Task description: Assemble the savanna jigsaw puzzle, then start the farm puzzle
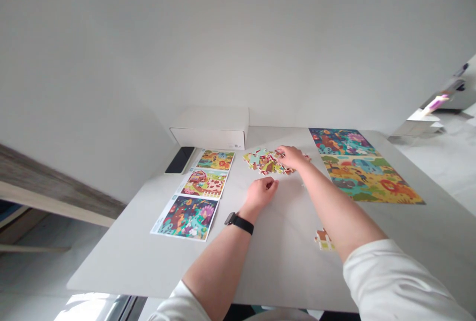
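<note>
At the left of the frame, the table's (115, 264) left edge slopes down to the lower-left corner; a dark-screened phone (180, 160) lies near that edge. Just right of it, a strip of three printed pictures (205, 183) runs down the centre-left, with a white box (210, 130) behind, close to the wall. The left hand (262, 192) is at the centre, below the pile of puzzle pieces (262, 160) and apart from it; its fingers are curled inward, and whether they enclose anything cannot be told. Its forearm rises from bottom centre, with a dark watch (240, 222) at the wrist. The right hand (291, 156) is over the right part of the pile, palm down, fingers bent among the pieces; whether they pinch one cannot be told. Its forearm slants up from lower right, partly covering a small puzzle section (324, 240). Tabletop runs between the hands and the near edge. At right, a dark puzzle picture (344, 141) adjoins a yellow puzzle picture (372, 181), bounding sideways room beside the right forearm.
</note>
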A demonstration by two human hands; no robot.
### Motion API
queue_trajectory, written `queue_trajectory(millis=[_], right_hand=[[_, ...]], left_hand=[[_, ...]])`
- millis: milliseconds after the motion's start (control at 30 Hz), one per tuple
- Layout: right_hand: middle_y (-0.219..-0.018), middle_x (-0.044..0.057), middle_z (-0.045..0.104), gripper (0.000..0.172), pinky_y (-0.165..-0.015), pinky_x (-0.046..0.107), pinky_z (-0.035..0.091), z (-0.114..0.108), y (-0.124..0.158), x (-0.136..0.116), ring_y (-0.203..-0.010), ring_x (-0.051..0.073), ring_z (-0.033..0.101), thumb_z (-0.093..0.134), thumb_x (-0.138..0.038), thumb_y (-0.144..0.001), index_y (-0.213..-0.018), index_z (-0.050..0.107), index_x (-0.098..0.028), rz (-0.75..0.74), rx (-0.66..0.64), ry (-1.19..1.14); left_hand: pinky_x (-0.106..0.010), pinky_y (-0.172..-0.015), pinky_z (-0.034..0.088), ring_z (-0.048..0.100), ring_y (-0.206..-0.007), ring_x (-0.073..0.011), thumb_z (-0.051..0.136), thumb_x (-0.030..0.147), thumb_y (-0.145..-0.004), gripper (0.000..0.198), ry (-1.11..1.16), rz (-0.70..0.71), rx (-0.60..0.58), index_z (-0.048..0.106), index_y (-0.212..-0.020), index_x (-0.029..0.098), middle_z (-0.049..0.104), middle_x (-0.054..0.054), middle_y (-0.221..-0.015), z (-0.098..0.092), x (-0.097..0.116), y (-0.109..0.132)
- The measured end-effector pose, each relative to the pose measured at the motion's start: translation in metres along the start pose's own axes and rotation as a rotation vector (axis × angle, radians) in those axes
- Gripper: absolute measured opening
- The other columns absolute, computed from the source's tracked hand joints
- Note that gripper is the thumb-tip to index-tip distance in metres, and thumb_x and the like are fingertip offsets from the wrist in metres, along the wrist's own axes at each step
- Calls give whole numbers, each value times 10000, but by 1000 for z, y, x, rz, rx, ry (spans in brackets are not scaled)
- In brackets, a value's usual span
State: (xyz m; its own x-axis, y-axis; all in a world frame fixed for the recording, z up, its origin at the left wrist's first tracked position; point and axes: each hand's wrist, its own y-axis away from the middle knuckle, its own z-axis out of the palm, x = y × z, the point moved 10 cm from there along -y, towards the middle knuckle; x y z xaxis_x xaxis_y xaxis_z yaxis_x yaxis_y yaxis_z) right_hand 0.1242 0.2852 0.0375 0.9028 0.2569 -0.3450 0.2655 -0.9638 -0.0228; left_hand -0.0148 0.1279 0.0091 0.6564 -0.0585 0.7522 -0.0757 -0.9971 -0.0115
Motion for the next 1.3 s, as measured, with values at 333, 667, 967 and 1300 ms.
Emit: queue_trajectory(millis=[333, 667, 967, 1300], right_hand=[[-1313, 111, 763, 403, -1065, 409, 559, -38, 9, 46, -1203, 288, 729, 775, -251, -871, -1273, 747, -241, 67, 301, -149], [-1314, 109, 784, 431, -1007, 391, 565, -23, 10, 9, -1199, 322, 737, 809, -360, -877, -1298, 770, -272, -23, 34, 41], [-1303, 102, 799, 488, -920, 308, 599, 0, 4, -3, -1097, 237, 771, 829, -259, -860, -1339, 738, -228, -60, -112, -440], [-1320, 72, 793, 598, -1082, 407, 578, -4, 28, -56, -1202, 266, 754, 894, -205, -771, -1347, 755, -287, -371, -43, -375]], left_hand=[[-310, -635, 273, 517, -682, -167, 508, 489, -998, 390, -5, -14, 5, 657, -754, 222, 596, 3, -678, -1, 0, 0], [-308, -628, 276, 523, -683, -165, 512, 485, -1002, 385, -26, -7, 4, 667, -761, 227, 607, 6, -688, 1, 0, -1], [-301, -629, 277, 537, -696, -165, 520, 476, -1014, 381, -24, -18, 3, 683, -777, 226, 647, -5, -712, 1, 0, 0], [-259, -647, 414, 632, -722, -133, 608, 375, -1015, 177, 292, -72, 195, 676, -1045, 214, 751, -38, -979, -15, -12, -3]])
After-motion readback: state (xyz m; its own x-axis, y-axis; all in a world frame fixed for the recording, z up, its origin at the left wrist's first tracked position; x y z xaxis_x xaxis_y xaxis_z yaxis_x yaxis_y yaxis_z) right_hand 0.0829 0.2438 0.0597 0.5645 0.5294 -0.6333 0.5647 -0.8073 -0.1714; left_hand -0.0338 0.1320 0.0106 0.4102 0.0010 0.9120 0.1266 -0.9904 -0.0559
